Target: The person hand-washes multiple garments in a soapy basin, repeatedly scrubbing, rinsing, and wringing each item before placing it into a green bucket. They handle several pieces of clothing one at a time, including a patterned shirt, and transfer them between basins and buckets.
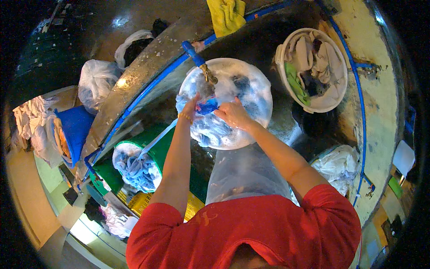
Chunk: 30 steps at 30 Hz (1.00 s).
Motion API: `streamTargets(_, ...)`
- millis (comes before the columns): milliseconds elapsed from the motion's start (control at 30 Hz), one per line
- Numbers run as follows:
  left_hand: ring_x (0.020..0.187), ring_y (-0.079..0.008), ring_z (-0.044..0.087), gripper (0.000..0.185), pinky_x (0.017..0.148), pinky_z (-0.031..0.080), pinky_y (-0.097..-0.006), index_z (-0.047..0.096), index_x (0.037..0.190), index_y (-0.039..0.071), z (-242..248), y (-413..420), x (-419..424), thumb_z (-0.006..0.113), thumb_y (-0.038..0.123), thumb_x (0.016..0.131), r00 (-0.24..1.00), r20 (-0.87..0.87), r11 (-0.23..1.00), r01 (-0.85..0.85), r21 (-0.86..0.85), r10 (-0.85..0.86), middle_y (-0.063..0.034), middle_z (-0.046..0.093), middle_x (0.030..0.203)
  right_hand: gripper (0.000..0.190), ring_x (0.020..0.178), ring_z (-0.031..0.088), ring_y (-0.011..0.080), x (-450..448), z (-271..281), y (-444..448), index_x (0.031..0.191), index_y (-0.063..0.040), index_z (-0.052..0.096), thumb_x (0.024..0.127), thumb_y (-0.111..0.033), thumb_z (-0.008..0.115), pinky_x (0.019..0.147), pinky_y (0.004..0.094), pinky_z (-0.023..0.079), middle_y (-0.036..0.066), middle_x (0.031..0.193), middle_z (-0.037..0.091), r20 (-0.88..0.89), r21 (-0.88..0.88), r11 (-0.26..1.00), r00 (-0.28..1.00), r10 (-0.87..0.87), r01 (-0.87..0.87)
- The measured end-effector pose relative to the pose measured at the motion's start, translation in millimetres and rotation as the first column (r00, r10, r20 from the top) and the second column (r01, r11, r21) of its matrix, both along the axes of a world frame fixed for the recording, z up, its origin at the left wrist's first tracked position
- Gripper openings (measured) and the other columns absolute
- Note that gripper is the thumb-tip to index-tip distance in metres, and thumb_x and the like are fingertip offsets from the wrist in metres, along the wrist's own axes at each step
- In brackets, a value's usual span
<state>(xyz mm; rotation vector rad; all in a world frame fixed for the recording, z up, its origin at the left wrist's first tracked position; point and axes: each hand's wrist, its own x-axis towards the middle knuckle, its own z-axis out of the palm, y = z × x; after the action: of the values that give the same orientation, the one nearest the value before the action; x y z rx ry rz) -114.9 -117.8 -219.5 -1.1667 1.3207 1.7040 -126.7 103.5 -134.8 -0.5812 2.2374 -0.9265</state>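
Observation:
My left hand (pixel 190 108) and my right hand (pixel 234 115) hold a small, shiny blue and pink item (pixel 207 106) between them; I cannot tell whether it is a packet or a cloth. Under them stands a round white tub (pixel 231 146), full of suds and wet light blue cloth (pixel 210 131). A dark patch of cloth shows through the foam at the back. Over the tub's far side juts a brass tap (pixel 210 75) on a blue pipe. A yellow band circles my left wrist.
A green bucket (pixel 156 141) of soapy blue cloth lies left; a pale blue strip (pixel 159 137) stretches from it to the tub. At right are a white bucket (pixel 278 55) of fabric and a white cloth heap (pixel 339 164). A yellow towel (pixel 228 16) hangs over the blue pipe (pixel 147 92).

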Motion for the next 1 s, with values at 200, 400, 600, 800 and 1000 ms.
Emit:
streamTargets(200, 0.105, -0.0337, 0.052, 0.066, 0.088, 0.042, -0.0542, 0.046, 0.125, 0.017, 27, 11, 62, 0.056, 0.061, 0.076, 0.974, 0.039, 0.916, -0.222, 0.334, 0.222, -0.0148, 0.050, 0.121, 0.038, 0.062, 0.060, 0.0319, 15, 29, -6, 0.066, -0.002, 0.061, 0.082, -0.037, 0.055, 0.057, 0.0422, 0.044, 0.018, 0.065, 0.059, 0.191, -0.257, 0.952, 0.974, -0.120, 0.168)
streamTargets(400, 0.074, -0.0190, 0.053, 0.033, 0.068, 0.047, -0.0360, 0.051, 0.091, 0.014, -27, 20, 78, 0.046, 0.047, 0.088, 0.736, -0.349, 0.737, -0.294, 0.609, 0.581, -0.0020, 0.056, 0.084, 0.018, 0.059, 0.046, 0.0101, 23, 54, 5, 0.074, 0.001, 0.058, 0.068, -0.011, 0.069, 0.051, 0.0300, 0.038, 0.007, 0.063, 0.051, 0.256, -0.507, 0.862, 0.960, 0.112, 0.034)
streamTargets(600, 0.082, -0.0178, 0.061, 0.029, 0.072, 0.051, -0.0333, 0.058, 0.099, 0.005, 28, 9, 69, 0.050, 0.032, 0.092, 0.708, -0.292, 0.760, -0.639, 0.123, 0.643, -0.0048, 0.063, 0.091, 0.033, 0.073, 0.057, 0.0179, 11, -5, 60, 0.093, -0.001, 0.062, 0.064, -0.014, 0.071, 0.066, 0.0320, 0.046, 0.010, 0.084, 0.062, 0.325, -0.435, 0.898, 0.942, 0.081, 0.073)
streamTargets(800, 0.072, -0.0089, 0.055, 0.027, 0.069, 0.046, -0.0244, 0.061, 0.089, 0.006, 136, 24, 55, 0.052, 0.031, 0.092, 0.740, -0.660, 0.892, -0.378, -0.248, 0.130, 0.0003, 0.061, 0.084, 0.060, 0.111, 0.047, 0.0172, 29, -31, 52, 0.122, -0.005, 0.049, 0.067, -0.002, 0.074, 0.092, 0.0302, 0.043, 0.007, 0.124, 0.049, 0.639, -0.402, 0.887, 0.764, 0.092, 0.229)
streamTargets(1000, 0.103, -0.0247, 0.050, 0.027, 0.093, 0.037, -0.0366, 0.060, 0.081, -0.002, 137, -7, 60, 0.059, 0.024, 0.081, 0.512, -0.851, 0.991, -0.112, 0.071, 0.118, -0.0132, 0.053, 0.104, 0.027, 0.091, 0.059, 0.0249, 1, -52, 25, 0.091, -0.010, 0.067, 0.065, -0.015, 0.069, 0.087, 0.0394, 0.043, 0.009, 0.092, 0.065, -0.051, -0.519, 0.854, 0.997, -0.065, 0.029)
